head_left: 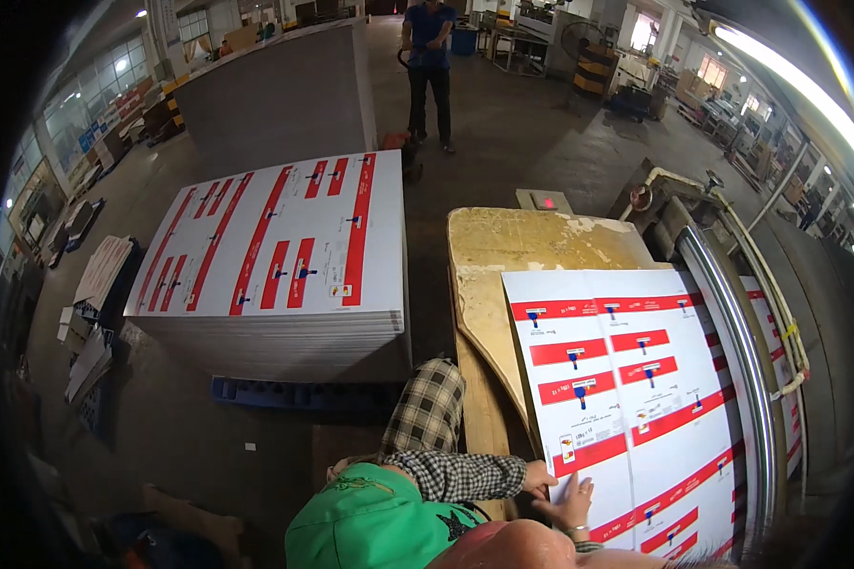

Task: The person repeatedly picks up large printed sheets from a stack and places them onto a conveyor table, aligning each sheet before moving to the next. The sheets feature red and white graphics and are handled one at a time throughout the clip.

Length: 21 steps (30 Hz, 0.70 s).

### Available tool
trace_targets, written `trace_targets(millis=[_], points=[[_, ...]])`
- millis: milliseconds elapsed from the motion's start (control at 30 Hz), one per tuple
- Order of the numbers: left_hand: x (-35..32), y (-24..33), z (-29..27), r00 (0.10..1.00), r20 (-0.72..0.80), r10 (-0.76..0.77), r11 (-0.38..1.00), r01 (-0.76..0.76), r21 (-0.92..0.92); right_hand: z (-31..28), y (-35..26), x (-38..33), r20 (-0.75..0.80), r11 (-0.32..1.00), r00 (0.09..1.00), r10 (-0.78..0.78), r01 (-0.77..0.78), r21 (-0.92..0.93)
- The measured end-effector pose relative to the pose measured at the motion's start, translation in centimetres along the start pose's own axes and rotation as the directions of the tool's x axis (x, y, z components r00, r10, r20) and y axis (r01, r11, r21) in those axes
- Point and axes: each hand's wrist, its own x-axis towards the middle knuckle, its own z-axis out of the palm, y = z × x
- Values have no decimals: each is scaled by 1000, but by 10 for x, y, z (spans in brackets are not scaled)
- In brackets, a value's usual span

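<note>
A large white sheet with red bands and small blue figures [593, 327] lies on the machine's feed side, its right part reaching a shiny metal roller [731, 351]. A lengthwise line, perhaps a seam or overlap, runs down it. My left hand [539, 479], in a black-and-white checked sleeve, has its fingers bent closed at the sheet's left edge. Close beside it, my right hand [575, 503] rests over the sheet with fingers apart; a pale band circles its wrist. Green cloth [370, 517] and a blurred skin-toned shape cover part of the lower edge.
A tall stack of matching printed sheets [266, 232] stands left on a blue pallet [294, 393]. Behind it rises a grey stack [285, 100]. A worn wooden board [541, 237] adjoins the machine. Farther back, a person in blue [429, 57] stands gripping a handle.
</note>
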Motion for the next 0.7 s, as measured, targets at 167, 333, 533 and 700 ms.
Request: trace_targets(millis=[167, 333, 533, 700], points=[[-62, 127, -50, 704, 324, -632, 687, 316, 654, -26, 5, -11, 120, 871, 973, 199, -231, 434], [-147, 361, -267, 777, -177, 605, 118, 133, 984, -34, -22, -15, 65, 993, 996, 54, -60, 100], [-190, 377, -196, 588, -489, 645, 757, -401, 517, -3, -15, -29, -38, 999, 999, 22, -23, -30], [-115, 209, -85, 936, 232, -263, 804, 79, 590, -7, -32, -30, -2, 991, 996, 86, -86, -106]])
